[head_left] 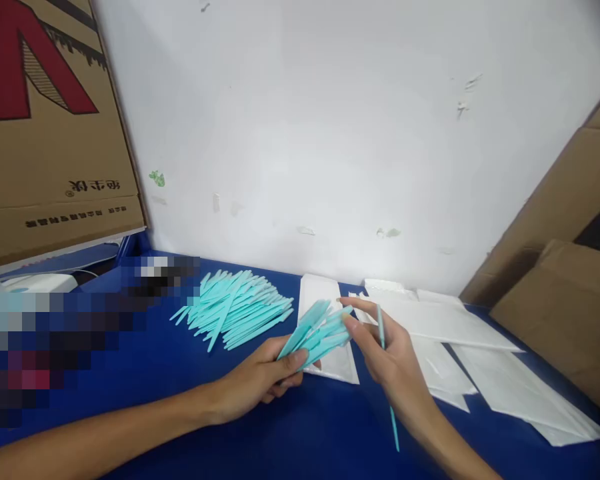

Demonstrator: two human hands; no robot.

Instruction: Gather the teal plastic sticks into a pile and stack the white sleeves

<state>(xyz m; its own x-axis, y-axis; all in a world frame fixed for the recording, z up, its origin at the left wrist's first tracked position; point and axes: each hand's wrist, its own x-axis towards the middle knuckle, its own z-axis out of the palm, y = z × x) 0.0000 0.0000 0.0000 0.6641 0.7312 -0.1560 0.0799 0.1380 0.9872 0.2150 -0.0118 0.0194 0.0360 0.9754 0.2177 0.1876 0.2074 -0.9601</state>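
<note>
A fanned bundle of slim, flat turquoise sticks [313, 333] is gripped in my left hand [283, 363], its thumb across their lower ends. At the bundle's upper right end, my right hand [385, 343] touches the tips with its thumb, the index finger stretched above them. One separate turquoise stick [394, 427] is tucked in my right hand, passing behind the wrist and pointing down. Under the bundle lies a white padded envelope [337, 367], partly covered by it. To the left, a heap of the same turquoise sticks [245, 307] lies on the blue table [190, 373].
Several white envelopes [440, 320] overlap on the right side of the table. A large printed cardboard box [55, 153] stands at the left, and brown cardboard [555, 320] at the right. Behind the table rises a white wall [305, 133]. The left edge is pixelated.
</note>
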